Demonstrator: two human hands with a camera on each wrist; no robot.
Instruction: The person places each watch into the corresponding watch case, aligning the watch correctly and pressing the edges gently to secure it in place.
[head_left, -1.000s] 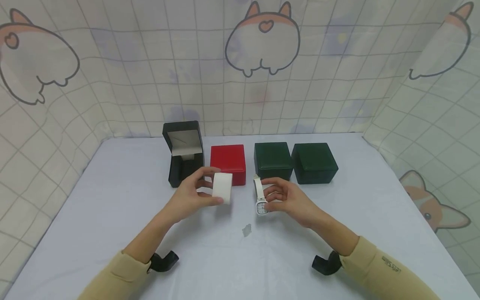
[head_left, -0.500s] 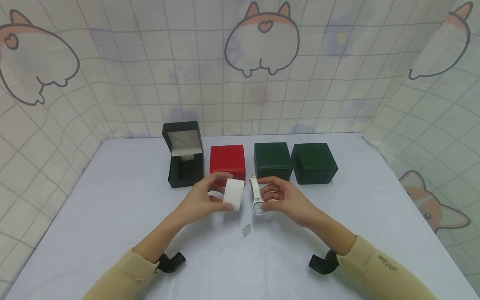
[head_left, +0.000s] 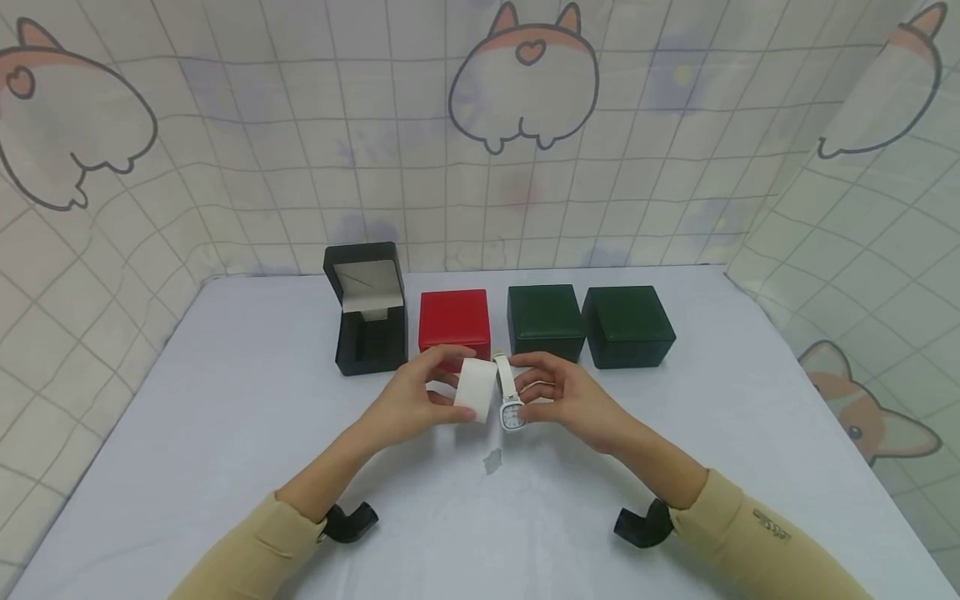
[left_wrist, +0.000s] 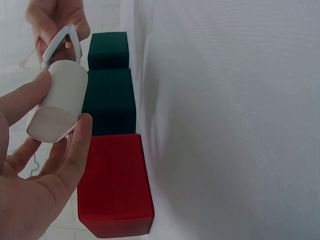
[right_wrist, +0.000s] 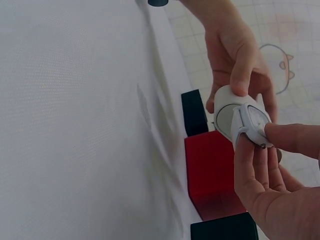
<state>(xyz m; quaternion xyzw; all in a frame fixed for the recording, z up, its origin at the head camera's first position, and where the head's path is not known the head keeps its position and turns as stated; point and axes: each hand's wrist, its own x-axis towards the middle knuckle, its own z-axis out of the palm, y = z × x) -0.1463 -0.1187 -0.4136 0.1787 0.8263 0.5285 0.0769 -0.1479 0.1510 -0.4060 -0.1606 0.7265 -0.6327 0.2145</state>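
Note:
My left hand (head_left: 408, 404) holds a white watch cushion (head_left: 475, 390) by its ends, between thumb and fingers. Just to its right, a white wristwatch (head_left: 512, 416) is pinched in my right hand (head_left: 573, 400), its square dial turned toward the head camera. In the left wrist view the watch's strap loop (left_wrist: 74, 42) is right at the far end of the cushion (left_wrist: 65, 90). The right wrist view has the watch (right_wrist: 257, 122) overlapping the cushion's round end (right_wrist: 225, 117), with my right thumb on the edge of the case. Both hands are above the table.
Behind the hands stand a black watch box (head_left: 371, 343) with its lid up, a closed red box (head_left: 453, 317) and two closed green boxes (head_left: 546, 310) side by side. A small grey patch (head_left: 492, 461) marks the white tablecloth (head_left: 450, 533) nearer the front.
My left hand has brought the cushion rightward and tilted it slightly. My right hand has shifted a little left with the watch, so the two now nearly meet. The boxes stay put.

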